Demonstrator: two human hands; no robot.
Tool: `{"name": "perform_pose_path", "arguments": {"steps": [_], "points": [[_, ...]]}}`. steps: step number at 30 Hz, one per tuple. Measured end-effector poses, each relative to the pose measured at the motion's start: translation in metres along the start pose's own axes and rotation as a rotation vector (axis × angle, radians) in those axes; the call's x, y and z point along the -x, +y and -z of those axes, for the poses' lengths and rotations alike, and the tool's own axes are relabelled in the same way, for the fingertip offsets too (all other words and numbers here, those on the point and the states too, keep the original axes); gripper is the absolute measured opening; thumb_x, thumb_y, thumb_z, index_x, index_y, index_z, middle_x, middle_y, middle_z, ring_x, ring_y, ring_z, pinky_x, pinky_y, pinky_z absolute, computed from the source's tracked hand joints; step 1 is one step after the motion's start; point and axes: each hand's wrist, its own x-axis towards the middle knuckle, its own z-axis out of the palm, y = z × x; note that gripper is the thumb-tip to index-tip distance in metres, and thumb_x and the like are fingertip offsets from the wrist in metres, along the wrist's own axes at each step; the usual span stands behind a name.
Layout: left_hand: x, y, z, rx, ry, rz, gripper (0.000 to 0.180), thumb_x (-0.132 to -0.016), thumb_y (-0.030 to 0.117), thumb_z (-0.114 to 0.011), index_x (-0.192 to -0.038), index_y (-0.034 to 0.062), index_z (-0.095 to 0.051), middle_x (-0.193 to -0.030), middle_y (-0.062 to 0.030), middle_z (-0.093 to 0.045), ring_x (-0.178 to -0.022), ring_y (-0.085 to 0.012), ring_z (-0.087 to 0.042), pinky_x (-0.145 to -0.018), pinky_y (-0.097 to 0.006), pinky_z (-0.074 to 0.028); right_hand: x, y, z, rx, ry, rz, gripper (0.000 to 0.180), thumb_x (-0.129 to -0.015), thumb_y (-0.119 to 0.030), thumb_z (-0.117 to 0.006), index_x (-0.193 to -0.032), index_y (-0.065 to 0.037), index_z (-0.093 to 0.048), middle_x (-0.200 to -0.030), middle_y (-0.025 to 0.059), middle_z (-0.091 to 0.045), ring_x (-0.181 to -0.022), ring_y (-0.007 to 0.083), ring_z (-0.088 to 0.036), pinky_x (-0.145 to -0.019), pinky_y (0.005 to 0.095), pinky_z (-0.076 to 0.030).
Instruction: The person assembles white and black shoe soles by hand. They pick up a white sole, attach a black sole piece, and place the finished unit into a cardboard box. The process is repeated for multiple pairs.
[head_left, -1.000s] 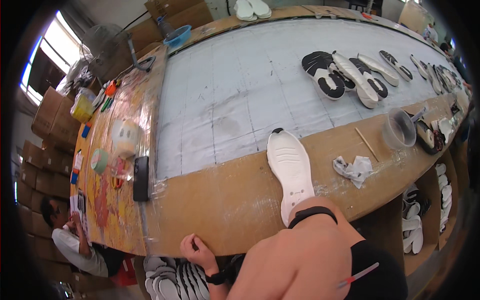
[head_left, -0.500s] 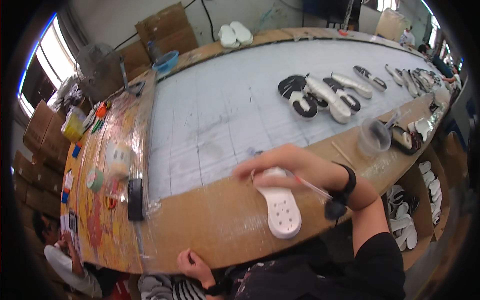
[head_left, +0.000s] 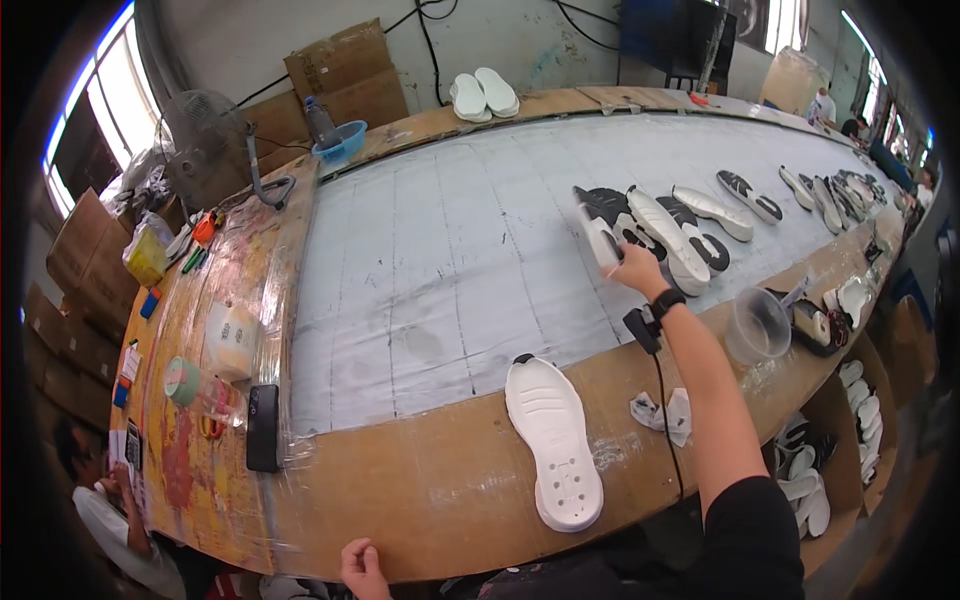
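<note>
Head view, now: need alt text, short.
The right hand reaches across a long grey work surface and grips a shoe sole beside a row of soles. A white sole lies alone on the wooden edge, and the left hand rests at the near edge.

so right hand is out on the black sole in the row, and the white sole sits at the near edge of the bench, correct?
Not quite. The head view shows the right hand on a white sole in the row, not a black one. The other white sole does sit at the near edge of the bench.
</note>
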Motion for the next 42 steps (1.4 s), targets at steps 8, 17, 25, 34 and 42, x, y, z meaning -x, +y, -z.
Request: {"name": "perform_pose_path", "arguments": {"steps": [8, 17, 25, 34, 42], "points": [[-0.058, 0.073, -0.042, 0.393, -0.594, 0.032, 0.036, -0.084, 0.006, -0.052, -0.119, 0.0002, -0.045, -0.114, -0.0083, -0.052, -0.103, -0.0149, -0.05, -0.083, -0.027, -0.04, 0.128, -0.085, 0.041, -1.566, -0.533, -0.086, 0.047, -0.068, -0.01, -0.053, -0.112, 0.005, -0.047, -0.1, 0.0122, -0.057, -0.089, 0.0192, -0.058, -0.079, 0.0308, -0.048], [-0.072, 0.156, -0.08, 0.845, -0.227, -0.206, 0.038, -0.093, 0.03, -0.041, -0.115, -0.0013, -0.044, -0.102, -0.0079, -0.052, -0.092, -0.013, -0.049, -0.08, -0.025, -0.04, 0.255, -0.147, 0.072, -0.926, -0.554, 0.564, 0.064, -0.067, -0.006, -0.064, -0.124, -0.001, -0.037, -0.111, 0.0122, -0.05, -0.104, 0.022, -0.048, -0.091, 0.0316, -0.036], [-0.083, 0.154, -0.039, 0.77, -0.414, 0.032, 0.03, -0.091, 0.032, -0.043, -0.094, 0.0039, -0.052, -0.087, -0.0033, -0.058, -0.076, -0.0097, -0.056, -0.07, -0.023, -0.045, 0.268, -0.168, 0.065, -0.675, -0.135, 0.838, 0.045, -0.077, -0.008, -0.061, -0.119, 0.0, -0.047, -0.107, 0.0163, -0.056, -0.095, 0.0228, -0.058, -0.081, 0.0285, -0.044], [-0.007, 0.135, -0.096, 0.922, -0.404, -0.22, 0.058, -0.081, 0.004, -0.059, -0.13, 0.0032, -0.028, -0.122, -0.0073, -0.044, -0.11, -0.016, -0.044, -0.09, -0.028, -0.038, 0.274, -0.194, 0.054, -1.567, -0.937, -0.021, 0.042, -0.09, -0.018, -0.048, -0.125, 0.002, -0.039, -0.106, 0.0082, -0.056, -0.089, 0.0103, -0.057, -0.076, 0.0246, -0.047], [-0.006, 0.104, -0.106, 1.125, -0.507, 0.072, 0.064, -0.081, 0.042, -0.057, -0.123, 0.0019, -0.032, -0.11, -0.0102, -0.048, -0.095, -0.0148, -0.052, -0.076, -0.028, -0.046, 0.289, -0.214, 0.074, -0.751, -0.26, 0.954, 0.081, -0.065, -0.019, -0.074, -0.131, -0.003, -0.031, -0.12, 0.016, -0.049, -0.086, 0.029, -0.06, -0.075, 0.0304, -0.049]]}}
